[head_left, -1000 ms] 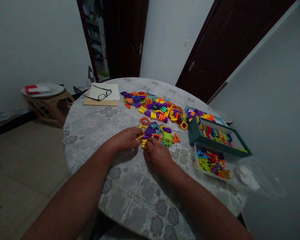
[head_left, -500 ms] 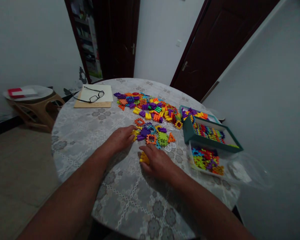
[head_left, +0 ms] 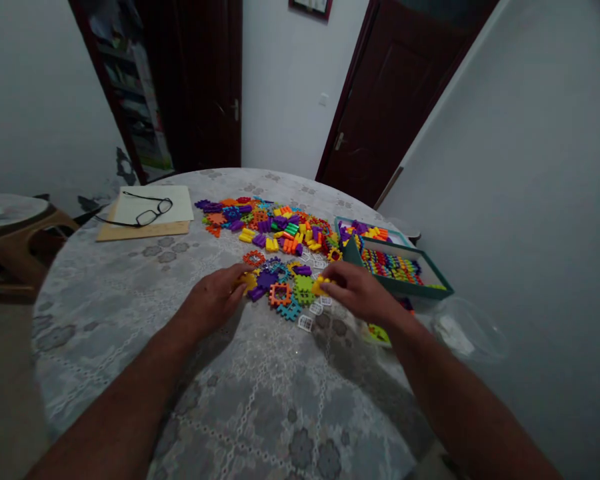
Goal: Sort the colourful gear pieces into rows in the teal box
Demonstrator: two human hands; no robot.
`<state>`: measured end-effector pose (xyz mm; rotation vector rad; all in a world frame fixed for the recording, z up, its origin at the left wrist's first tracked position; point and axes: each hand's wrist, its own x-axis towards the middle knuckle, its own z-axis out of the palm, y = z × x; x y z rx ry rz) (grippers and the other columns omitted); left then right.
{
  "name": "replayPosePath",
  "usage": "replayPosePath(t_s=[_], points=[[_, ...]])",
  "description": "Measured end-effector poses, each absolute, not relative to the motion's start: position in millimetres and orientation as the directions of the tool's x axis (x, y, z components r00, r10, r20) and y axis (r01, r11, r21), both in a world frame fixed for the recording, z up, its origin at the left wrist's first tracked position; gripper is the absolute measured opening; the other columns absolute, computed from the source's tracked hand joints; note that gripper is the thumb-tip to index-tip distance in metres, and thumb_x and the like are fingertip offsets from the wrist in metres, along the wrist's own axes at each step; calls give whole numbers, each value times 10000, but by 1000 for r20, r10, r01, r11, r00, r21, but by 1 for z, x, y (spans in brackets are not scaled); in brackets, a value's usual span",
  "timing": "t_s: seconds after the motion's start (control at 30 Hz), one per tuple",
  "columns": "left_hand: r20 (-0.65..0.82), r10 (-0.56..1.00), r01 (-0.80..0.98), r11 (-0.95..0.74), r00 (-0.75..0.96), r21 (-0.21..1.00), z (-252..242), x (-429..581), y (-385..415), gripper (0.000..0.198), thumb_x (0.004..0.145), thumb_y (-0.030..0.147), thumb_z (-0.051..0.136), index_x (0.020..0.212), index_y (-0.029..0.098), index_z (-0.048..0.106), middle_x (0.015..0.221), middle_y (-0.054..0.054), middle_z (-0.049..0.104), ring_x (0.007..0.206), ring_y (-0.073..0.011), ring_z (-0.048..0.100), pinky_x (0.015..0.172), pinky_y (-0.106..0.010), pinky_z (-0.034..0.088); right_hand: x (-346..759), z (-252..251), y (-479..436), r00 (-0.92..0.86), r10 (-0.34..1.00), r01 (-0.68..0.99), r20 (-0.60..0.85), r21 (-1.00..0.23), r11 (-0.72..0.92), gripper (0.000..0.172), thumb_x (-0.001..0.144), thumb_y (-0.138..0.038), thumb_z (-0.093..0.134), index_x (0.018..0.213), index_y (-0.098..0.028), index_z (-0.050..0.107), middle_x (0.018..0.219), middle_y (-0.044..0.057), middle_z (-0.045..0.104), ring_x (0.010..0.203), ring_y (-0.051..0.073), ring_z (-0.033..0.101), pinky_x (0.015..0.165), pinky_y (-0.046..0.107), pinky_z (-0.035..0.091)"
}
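Note:
My right hand [head_left: 357, 288] pinches a yellow plastic building piece [head_left: 320, 286] at the right side of a small cluster of toy pieces. At the cluster's left side, my left hand [head_left: 215, 297] has its thumb and fingers closed on another yellow building piece [head_left: 249, 282]. Between the hands lie a purple toothed piece [head_left: 267, 279], an orange square frame [head_left: 280, 295], a green square piece [head_left: 304, 291] and a blue toothed piece [head_left: 289, 309]. White window-shaped pieces [head_left: 305, 323] lie in front and to the right.
Behind the cluster spreads a larger pile of mixed pieces [head_left: 265, 225]. A green box [head_left: 397, 285] of colourful pieces stands at the right, by a clear plastic lid [head_left: 467, 330]. Eyeglasses [head_left: 147, 217] rest on paper [head_left: 183, 200] at the left of the round table [head_left: 250, 400].
My right hand has moved from in front of the cluster to its right side, carrying the yellow piece. My left hand stays by the left yellow piece. The whole view has shifted.

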<state>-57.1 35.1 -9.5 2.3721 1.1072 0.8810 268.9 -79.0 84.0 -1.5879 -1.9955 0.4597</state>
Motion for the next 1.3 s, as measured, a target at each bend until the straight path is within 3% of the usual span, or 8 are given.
replayPosePath(t_s=[0.23,0.47,0.7,0.9,0.97,1.07,1.13,1.3], points=[[405,785,519,-616,469,593,-24,-57,34,389,1005,358,541,1318,252,746,1237,-140,830,1116,-343,778,1033,-527,615,418,100,11,365,826,900,429,-392,-194,180,928,-328,682,972,-186,783,997,83,800,894,223,693,815,325,490],[370,823,574,-566,430,592,-25,-59,32,343,997,340,558,1262,275,767,1211,-112,838,1100,-307,787,992,-444,626,482,97,53,619,683,782,388,-385,-491,213,826,-203,674,964,-167,832,954,138,823,950,279,752,837,344,534],[349,828,562,-556,439,612,-18,-55,27,315,986,315,544,1210,272,761,1156,-107,831,1065,-304,776,965,-434,603,433,89,35,525,731,834,436,-434,-341,327,960,-268,560,1136,-166,816,1192,140,828,1098,268,757,971,352,549],[305,822,503,-544,482,671,-3,-49,20,211,988,328,556,1090,258,727,1002,-79,812,920,-269,752,854,-377,559,301,76,-38,47,934,873,355,-468,133,283,1046,-357,550,1125,-227,789,1163,108,807,1029,250,761,965,385,587],[312,801,495,-571,512,655,-1,-47,18,186,982,332,561,1041,250,717,955,-72,791,879,-259,733,827,-367,543,256,57,-68,-101,959,870,264,-444,214,298,1028,-312,599,1256,-224,769,1332,132,777,1189,270,748,1062,421,585],[321,794,500,-584,517,639,0,-47,17,176,986,330,546,984,247,701,954,-75,777,881,-257,718,843,-373,552,208,11,-104,-74,971,931,226,-332,148,624,954,-301,726,1570,-245,646,1737,166,507,1617,404,457,1293,592,421],[371,796,501,-594,478,630,-2,-48,20,173,993,344,543,961,251,686,1003,-93,776,958,-279,720,911,-407,574,192,-25,-119,-27,970,952,241,-291,99,761,939,-321,757,1673,-299,557,1815,135,396,1688,447,330,1330,669,345],[453,802,481,-596,390,643,-14,-53,33,170,992,382,561,958,254,667,1226,-153,753,1204,-331,698,1115,-514,569,192,-91,-126,0,924,950,382,-289,119,871,918,-439,805,1720,-435,466,1833,80,355,1666,502,351,1285,765,375]])
